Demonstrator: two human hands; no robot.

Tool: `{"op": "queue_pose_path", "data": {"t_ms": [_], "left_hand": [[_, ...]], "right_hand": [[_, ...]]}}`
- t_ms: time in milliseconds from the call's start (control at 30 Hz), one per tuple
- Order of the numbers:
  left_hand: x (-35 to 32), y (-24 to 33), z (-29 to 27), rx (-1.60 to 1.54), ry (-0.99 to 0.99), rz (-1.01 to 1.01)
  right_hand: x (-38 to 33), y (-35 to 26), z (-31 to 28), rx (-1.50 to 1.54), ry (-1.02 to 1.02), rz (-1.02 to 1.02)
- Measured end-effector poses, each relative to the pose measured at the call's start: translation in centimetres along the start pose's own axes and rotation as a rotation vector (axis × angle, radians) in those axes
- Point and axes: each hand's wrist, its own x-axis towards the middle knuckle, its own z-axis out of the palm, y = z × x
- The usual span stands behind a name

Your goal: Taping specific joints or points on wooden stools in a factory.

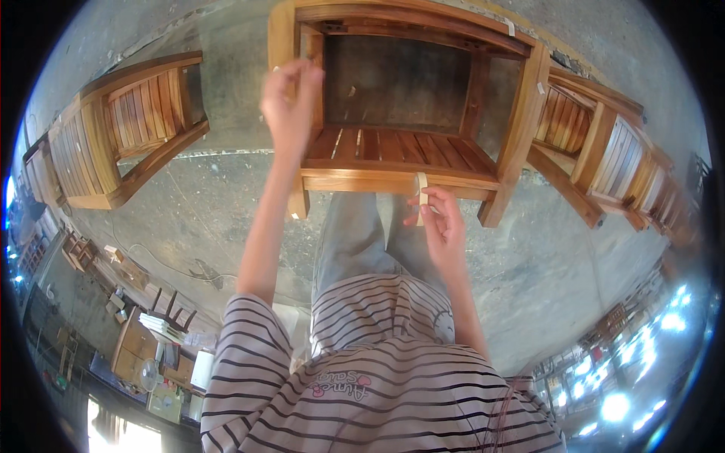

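In front of me stands a wooden furniture frame (400,183) with a slatted lower shelf (393,147). Between the fingers of my right hand (442,226) is a roll of pale tape (421,198), held upright by the shelf's front rail. My left hand (291,106) is raised in front of the frame's left post (283,38), its fingers curled together. Whatever those fingers may pinch is hidden or too small to name. Small pale strips stick to the frame, one on its top edge (511,29) and another on the right post (541,88).
Similar slatted wooden pieces stand to the left (98,151) and to the right (596,151). A thin cable (181,270) lies on the concrete floor (226,196). Behind on the left are a standing fan (149,374) and a wooden cabinet (136,343).
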Motion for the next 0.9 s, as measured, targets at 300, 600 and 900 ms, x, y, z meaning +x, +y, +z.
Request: {"op": "queue_pose_path", "data": {"t_ms": [300,600,900], "left_hand": [[-14.1,6.0,5.2,-0.119,-0.734,0.023],[-15.4,8.4,7.1,0.06,-0.452,0.277],[-11.9,9.9,6.9,-0.446,0.012,-0.347]], "right_hand": [[-0.8,0.5,-1.9,0.008,0.06,-0.021],[0.3,-0.4,-3.3,-0.073,0.174,-0.071],[2.2,-4.3,-1.5,-0.146,0.166,-0.182]]}}
